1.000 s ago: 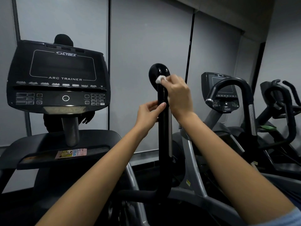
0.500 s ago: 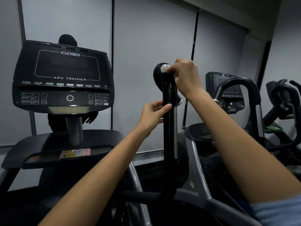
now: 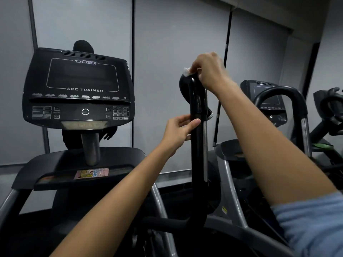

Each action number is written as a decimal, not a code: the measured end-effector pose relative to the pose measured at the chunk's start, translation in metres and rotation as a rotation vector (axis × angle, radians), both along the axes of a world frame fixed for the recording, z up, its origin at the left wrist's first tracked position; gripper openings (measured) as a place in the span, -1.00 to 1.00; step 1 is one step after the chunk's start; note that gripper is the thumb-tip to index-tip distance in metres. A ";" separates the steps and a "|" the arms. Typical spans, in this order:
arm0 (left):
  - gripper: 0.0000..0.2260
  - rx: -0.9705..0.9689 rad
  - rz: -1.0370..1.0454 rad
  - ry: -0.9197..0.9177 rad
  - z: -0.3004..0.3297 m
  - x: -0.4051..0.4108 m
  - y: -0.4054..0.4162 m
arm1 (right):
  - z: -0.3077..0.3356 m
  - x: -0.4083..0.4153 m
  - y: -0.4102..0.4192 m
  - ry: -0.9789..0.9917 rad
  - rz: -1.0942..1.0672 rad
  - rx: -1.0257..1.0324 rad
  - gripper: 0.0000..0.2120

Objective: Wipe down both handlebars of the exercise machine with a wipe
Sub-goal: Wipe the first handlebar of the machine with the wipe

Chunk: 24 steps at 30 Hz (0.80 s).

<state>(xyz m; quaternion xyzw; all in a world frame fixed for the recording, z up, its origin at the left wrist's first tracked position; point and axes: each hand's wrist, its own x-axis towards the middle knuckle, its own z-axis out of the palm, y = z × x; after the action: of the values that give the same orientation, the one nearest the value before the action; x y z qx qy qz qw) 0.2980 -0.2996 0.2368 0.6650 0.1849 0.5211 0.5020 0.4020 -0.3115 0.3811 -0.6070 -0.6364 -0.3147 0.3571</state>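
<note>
**Wipe meets the top of the handlebar**

A person's right hand point(image 3: 208, 70) pinches a small white wipe point(image 3: 186, 71) against the rounded top of the black upright handlebar point(image 3: 197, 145), just right of the Cybex Arc Trainer console point(image 3: 79, 88). The left hand point(image 3: 179, 131) grips the bar lower down, thumb laid across its front. A second machine point(image 3: 274, 101) stands to the right.

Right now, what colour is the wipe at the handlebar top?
White. The wipe shows in the head view, pinched by the right hand against the black handlebar.
</note>
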 end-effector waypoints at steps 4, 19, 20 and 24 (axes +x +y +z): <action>-0.77 -0.004 -0.013 -0.016 0.000 0.000 0.001 | -0.017 0.001 -0.012 -0.146 -0.081 0.052 -0.78; -0.85 0.011 -0.055 -0.037 0.000 -0.001 0.004 | -0.009 -0.025 -0.015 -0.216 -0.215 -0.016 -0.80; -0.86 0.011 -0.059 -0.038 0.000 -0.002 0.004 | -0.008 -0.025 -0.013 -0.211 -0.218 -0.018 -0.78; -0.90 0.006 -0.061 -0.039 0.001 -0.002 0.004 | 0.010 -0.025 -0.003 -0.135 -0.134 -0.076 -0.72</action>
<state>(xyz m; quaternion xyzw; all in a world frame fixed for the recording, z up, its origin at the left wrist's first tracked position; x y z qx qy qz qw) 0.2957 -0.2961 0.2382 0.6616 0.1533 0.5189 0.5192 0.3769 -0.3146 0.3912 -0.6387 -0.6285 -0.3539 0.2682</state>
